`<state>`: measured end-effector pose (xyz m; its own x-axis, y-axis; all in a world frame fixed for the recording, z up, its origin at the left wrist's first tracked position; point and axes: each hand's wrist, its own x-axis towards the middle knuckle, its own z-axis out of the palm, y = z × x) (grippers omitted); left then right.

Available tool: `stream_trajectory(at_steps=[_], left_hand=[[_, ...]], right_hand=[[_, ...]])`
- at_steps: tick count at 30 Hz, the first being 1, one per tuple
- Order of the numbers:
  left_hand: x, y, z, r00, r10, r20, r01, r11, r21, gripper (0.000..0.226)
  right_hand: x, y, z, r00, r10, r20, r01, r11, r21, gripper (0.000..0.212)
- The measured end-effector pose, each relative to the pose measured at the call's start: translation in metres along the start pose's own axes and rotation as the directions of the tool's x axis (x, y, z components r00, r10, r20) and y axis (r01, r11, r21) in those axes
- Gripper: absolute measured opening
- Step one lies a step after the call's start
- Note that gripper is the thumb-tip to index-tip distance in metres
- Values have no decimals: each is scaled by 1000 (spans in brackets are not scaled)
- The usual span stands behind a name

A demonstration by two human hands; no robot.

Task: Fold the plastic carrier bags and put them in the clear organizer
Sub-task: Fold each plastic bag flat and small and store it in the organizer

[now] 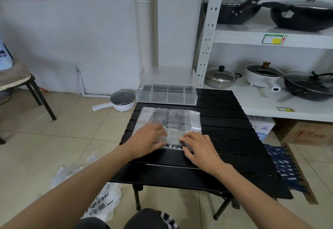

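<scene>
Black slatted table (225, 120): carrier bag (171, 118) flat, near edge under both hands' loosely spread fingers (185, 139)

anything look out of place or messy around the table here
Yes: crumpled plastic bags lie loose on the floor tiles left of the black table, and a white electric pot sits on the floor by the wall rather than on the shelf.

We see a thin, crinkled, translucent plastic bag (169, 120) on a matt black slatted table (225, 120); the organizer (166, 93) is clear, glossy plastic.
</scene>
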<state>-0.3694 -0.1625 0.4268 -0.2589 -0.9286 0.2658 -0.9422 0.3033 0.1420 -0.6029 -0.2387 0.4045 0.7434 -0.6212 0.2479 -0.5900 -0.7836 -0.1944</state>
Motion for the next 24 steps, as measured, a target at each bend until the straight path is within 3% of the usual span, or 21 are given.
stream_trajectory(at_steps=[3,7,12,17,22,24], left_hand=[[3,11,2,965,205,165,-228,965,132,21],[8,19,3,954,157,254,-225,938,264,19],[16,30,-1,948,118,294,-201,941,273,23],[16,28,5,969,71,236,-135,954,266,23],[4,20,7,994,11,113,-43,959,281,20],[-1,26,6,996,21,89,-50,940,337,8]], right_hand=[[0,2,0,1000,-11,13,12,1000,-9,33],[1,5,-3,999,-24,45,24,1000,-7,36],[5,4,-5,996,-60,58,63,997,-50,42],[4,5,-5,996,-86,-17,83,988,-131,40],[-5,8,-4,972,-6,-234,-35,984,-173,2],[-9,4,-3,963,-26,-267,-29,979,-201,9]])
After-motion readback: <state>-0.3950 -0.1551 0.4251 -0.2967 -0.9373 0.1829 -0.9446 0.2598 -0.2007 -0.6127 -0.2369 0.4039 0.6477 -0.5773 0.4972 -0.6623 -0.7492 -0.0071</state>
